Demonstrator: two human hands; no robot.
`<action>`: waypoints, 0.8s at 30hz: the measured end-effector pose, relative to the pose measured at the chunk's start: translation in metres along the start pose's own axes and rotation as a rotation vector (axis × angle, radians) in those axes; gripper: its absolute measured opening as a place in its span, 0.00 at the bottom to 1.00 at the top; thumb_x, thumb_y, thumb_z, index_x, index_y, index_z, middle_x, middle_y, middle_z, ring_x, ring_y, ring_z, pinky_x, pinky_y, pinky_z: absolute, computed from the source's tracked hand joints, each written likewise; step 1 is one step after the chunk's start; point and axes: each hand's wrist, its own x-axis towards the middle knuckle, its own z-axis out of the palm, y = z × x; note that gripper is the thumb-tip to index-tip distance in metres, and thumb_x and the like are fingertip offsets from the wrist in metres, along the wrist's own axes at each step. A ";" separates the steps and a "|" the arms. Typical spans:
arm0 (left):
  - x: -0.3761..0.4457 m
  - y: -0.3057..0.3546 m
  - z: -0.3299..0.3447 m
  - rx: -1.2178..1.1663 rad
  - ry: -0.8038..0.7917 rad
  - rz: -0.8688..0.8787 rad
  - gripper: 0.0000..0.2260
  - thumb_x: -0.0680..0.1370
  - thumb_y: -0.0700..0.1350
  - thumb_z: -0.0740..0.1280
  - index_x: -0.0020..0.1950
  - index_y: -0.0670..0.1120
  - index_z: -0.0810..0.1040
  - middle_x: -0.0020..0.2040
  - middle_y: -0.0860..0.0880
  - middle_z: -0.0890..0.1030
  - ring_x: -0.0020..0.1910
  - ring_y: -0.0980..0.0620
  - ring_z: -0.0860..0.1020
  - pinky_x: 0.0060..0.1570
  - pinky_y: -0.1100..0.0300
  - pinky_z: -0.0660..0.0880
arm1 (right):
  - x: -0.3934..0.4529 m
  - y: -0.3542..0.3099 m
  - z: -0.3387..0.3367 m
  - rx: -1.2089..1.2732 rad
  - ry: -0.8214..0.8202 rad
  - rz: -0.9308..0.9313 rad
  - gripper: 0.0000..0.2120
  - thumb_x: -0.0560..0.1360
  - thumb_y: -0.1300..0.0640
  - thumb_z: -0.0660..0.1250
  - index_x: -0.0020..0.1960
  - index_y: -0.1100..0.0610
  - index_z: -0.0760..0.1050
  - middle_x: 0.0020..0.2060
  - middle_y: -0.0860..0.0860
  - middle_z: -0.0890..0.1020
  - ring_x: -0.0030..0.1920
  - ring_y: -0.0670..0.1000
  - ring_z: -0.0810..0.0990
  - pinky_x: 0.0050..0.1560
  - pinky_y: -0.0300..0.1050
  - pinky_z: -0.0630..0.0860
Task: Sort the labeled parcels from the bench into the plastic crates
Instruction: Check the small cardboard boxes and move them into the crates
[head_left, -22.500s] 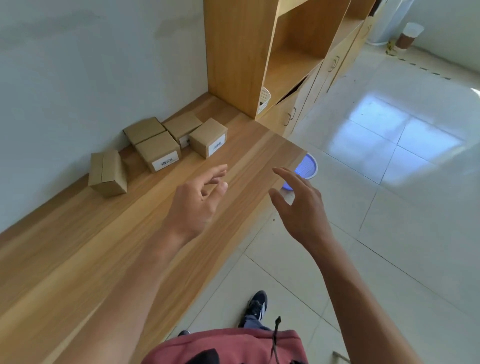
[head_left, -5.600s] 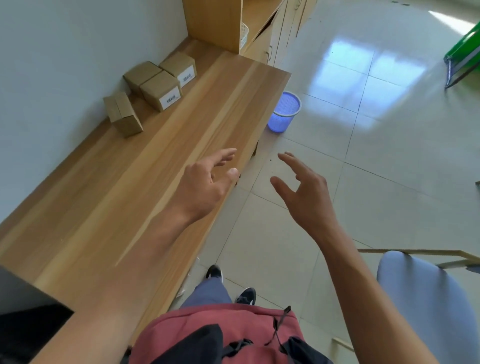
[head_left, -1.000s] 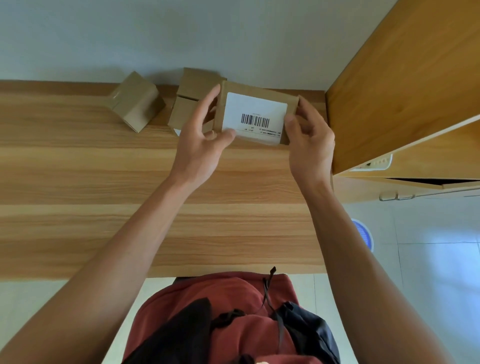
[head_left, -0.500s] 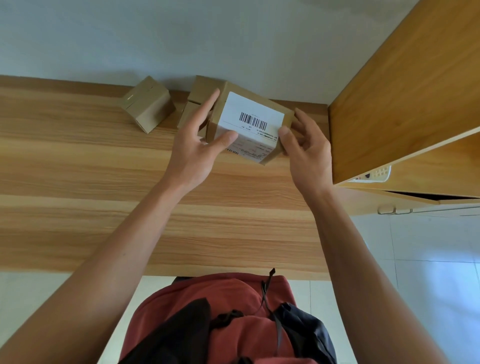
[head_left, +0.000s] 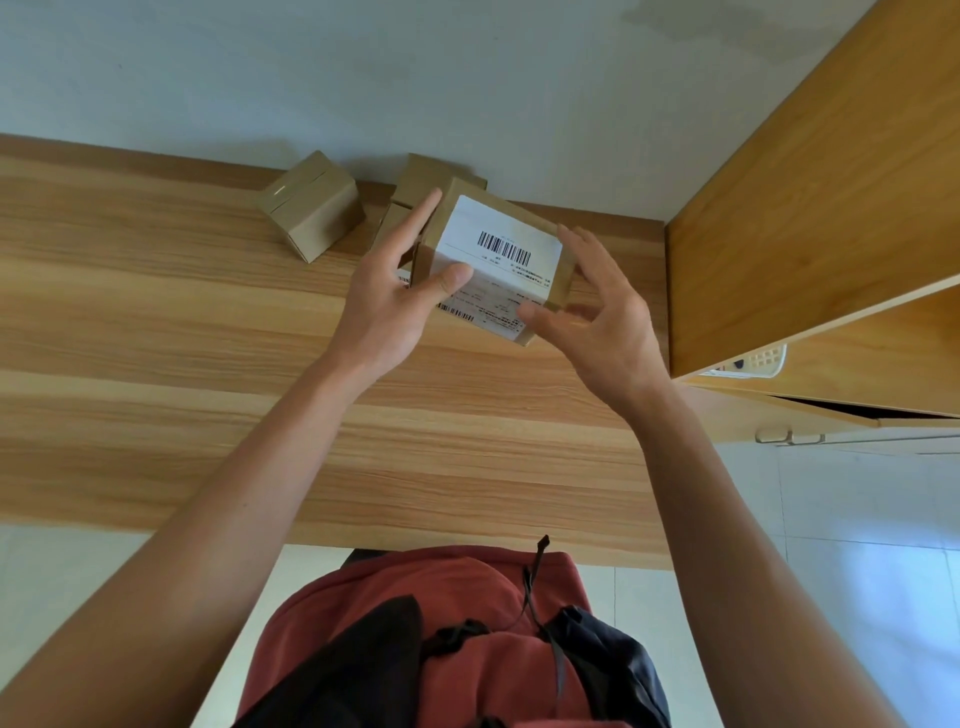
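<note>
A pale wall runs behind a long wooden counter (head_left: 208, 332), with a tall wooden cabinet (head_left: 810, 208) closing off its right end and tiled floor below.

At the left of the group against the wall, a plain cardboard box (head_left: 311, 205) sits tilted on the counter, its taped seam facing up. Just right of it, two more boxes (head_left: 431, 179) stand against the wall, largely hidden behind the raised parcel; a strip of barcode label shows on the nearer one.

In the middle, the left hand (head_left: 395, 291) holds the labeled parcel (head_left: 498, 260) lifted above the counter, thumb pressed on the label's lower left corner and fingers (head_left: 421, 218) stretched up the box's left side. The white label with its barcode faces the camera and wraps over the parcel's lower edge. The right hand (head_left: 597, 317) is at the parcel's right side, fingers spread wide and loosely curved; it is motion-blurred, and I cannot tell whether it actually touches the cardboard.

The step in hand looks like reading the label to decide where this parcel belongs. The next move calls for a firm hold and for carrying it away from the counter to the matching crate. No crate shows here, so the person would have to turn to find one.

At the far right, a white perforated basket (head_left: 753, 361) peeks from a cabinet shelf; its contents cannot be made out. Three boxes remain on the counter.
</note>
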 end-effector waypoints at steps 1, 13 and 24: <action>-0.001 0.000 -0.001 -0.005 0.000 -0.006 0.34 0.78 0.54 0.74 0.82 0.56 0.65 0.75 0.54 0.75 0.74 0.53 0.72 0.69 0.57 0.74 | 0.000 0.000 0.000 -0.017 0.011 -0.007 0.38 0.74 0.43 0.75 0.80 0.44 0.64 0.79 0.46 0.68 0.79 0.45 0.65 0.68 0.56 0.78; -0.015 -0.004 0.000 -0.046 0.236 -0.167 0.33 0.77 0.54 0.74 0.80 0.53 0.67 0.77 0.54 0.72 0.75 0.55 0.71 0.75 0.44 0.69 | -0.009 -0.016 0.015 0.406 0.250 0.203 0.28 0.76 0.47 0.76 0.74 0.50 0.73 0.63 0.45 0.82 0.64 0.45 0.81 0.57 0.49 0.84; -0.041 0.013 0.029 -0.243 0.167 -0.164 0.22 0.81 0.46 0.72 0.74 0.50 0.73 0.64 0.53 0.83 0.62 0.56 0.82 0.57 0.52 0.82 | -0.021 -0.038 0.058 0.864 0.181 0.394 0.23 0.80 0.57 0.73 0.71 0.59 0.70 0.63 0.55 0.83 0.60 0.52 0.85 0.60 0.53 0.83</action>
